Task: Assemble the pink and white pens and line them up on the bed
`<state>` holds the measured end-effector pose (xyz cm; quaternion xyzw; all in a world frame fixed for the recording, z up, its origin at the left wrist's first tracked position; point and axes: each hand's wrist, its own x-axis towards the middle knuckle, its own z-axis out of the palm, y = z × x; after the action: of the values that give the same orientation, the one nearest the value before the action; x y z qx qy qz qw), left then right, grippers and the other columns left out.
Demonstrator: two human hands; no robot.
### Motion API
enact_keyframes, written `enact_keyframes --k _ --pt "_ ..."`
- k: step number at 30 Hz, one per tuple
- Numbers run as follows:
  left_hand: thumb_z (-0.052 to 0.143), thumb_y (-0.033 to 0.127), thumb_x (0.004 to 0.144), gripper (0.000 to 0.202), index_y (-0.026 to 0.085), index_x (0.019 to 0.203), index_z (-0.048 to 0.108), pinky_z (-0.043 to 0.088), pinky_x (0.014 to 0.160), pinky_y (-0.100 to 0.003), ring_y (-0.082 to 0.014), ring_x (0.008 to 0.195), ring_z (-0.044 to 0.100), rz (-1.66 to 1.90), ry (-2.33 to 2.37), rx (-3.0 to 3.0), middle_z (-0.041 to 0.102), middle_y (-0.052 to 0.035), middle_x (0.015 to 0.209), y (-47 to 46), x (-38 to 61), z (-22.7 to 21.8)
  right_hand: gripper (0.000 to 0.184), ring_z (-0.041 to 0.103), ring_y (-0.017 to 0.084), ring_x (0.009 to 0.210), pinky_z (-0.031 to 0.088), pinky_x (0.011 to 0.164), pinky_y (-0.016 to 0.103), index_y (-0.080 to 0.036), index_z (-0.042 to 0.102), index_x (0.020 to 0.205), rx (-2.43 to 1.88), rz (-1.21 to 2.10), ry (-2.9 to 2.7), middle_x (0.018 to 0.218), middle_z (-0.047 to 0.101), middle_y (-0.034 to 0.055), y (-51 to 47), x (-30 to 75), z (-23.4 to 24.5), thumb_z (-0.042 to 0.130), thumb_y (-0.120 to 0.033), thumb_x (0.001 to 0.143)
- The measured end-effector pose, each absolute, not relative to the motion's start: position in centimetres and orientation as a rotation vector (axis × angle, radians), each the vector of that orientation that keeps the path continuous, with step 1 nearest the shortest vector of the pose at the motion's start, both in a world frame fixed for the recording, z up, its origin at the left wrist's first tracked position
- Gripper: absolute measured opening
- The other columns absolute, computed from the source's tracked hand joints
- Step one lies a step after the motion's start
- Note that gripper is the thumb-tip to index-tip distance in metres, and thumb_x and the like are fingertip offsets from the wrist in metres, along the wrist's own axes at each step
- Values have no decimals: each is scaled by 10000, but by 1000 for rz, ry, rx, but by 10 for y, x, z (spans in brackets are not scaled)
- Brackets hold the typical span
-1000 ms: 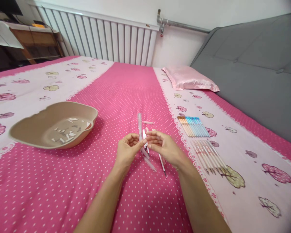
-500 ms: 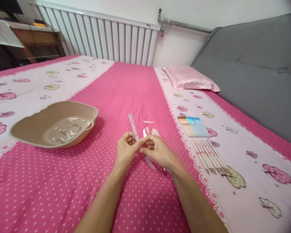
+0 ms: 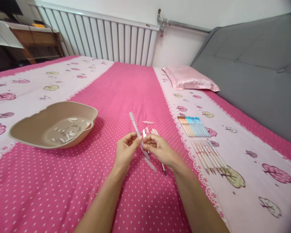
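My left hand (image 3: 125,152) and my right hand (image 3: 160,149) meet over the pink dotted bedspread (image 3: 126,94), fingers pinched on a clear pen barrel (image 3: 135,124) that slants up and to the left from between them. More pen parts (image 3: 152,132) lie on the cover just behind my hands. A thin refill (image 3: 163,168) and a clear tube (image 3: 150,163) stick out below my right hand. A beige tray (image 3: 34,124) holding several small white pieces (image 3: 68,129) sits to the left.
Two rows of assembled pens lie to the right: a blue and orange set (image 3: 193,126) and a pink and white set (image 3: 210,155). A pink pillow (image 3: 190,79) rests by the grey headboard (image 3: 257,74). A white radiator (image 3: 104,38) lines the far wall.
The clear barrel tipped from nearly upright to a leftward slant, and both hands shifted slightly left and closer together.
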<state>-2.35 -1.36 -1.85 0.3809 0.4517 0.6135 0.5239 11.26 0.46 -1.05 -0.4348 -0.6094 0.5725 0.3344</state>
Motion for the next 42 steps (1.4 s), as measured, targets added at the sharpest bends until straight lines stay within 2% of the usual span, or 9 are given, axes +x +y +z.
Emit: enact_keyframes --k 7,13,20,26,31,37,42 --pt "775 295 633 227 145 786 699 472 618 -218 -96 616 579 1488 1074 905 665 -18 718 -14 -23 -16 68 589 141 784 461 743 321 -186 591 860 -1146 1487 -1598 836 620 27 4 112 -8 604 -211 798" --pt "723 294 691 240 144 878 721 435 568 -197 -72 555 512 1455 1074 945 630 -1 648 -12 -24 -18 111 590 134 753 473 738 312 -171 562 846 -1247 1440 -1601 803 608 19 4 111 -2 626 -155 756" --pt "692 277 721 390 148 1085 632 443 553 -209 -74 533 529 1462 1071 926 631 7 679 -12 -25 -21 209 591 140 746 488 715 310 -174 544 857 -1294 1306 -1614 804 601 13 4 112 -7 682 -234 713" --pt "664 316 765 299 132 999 641 447 551 -211 -75 515 536 1454 1071 956 609 7 649 -11 -25 -23 203 573 133 707 483 671 298 -178 568 844 -1324 1157 -1681 770 594 5 4 111 -10 685 -264 703" --pt "606 307 810 270 131 1012 641 447 569 -219 -69 517 526 1464 1050 959 635 -10 716 -10 -26 -23 205 586 136 735 491 691 298 -170 574 846 -1276 1224 -1680 820 618 23 3 112 -4 694 -226 689" --pt "575 324 828 318 148 1088 625 438 561 -235 -59 482 507 1436 1032 945 690 -56 882 -12 -28 -18 260 592 130 766 490 771 315 -161 607 902 -1244 1362 -1709 884 647 35 0 116 2 687 -98 662" --pt "566 317 834 341 144 1125 608 439 574 -233 -59 486 511 1448 1026 925 697 -66 909 -12 -28 -17 232 597 128 740 492 708 298 -161 617 915 -1270 1428 -1669 838 644 32 0 116 1 619 -44 716"
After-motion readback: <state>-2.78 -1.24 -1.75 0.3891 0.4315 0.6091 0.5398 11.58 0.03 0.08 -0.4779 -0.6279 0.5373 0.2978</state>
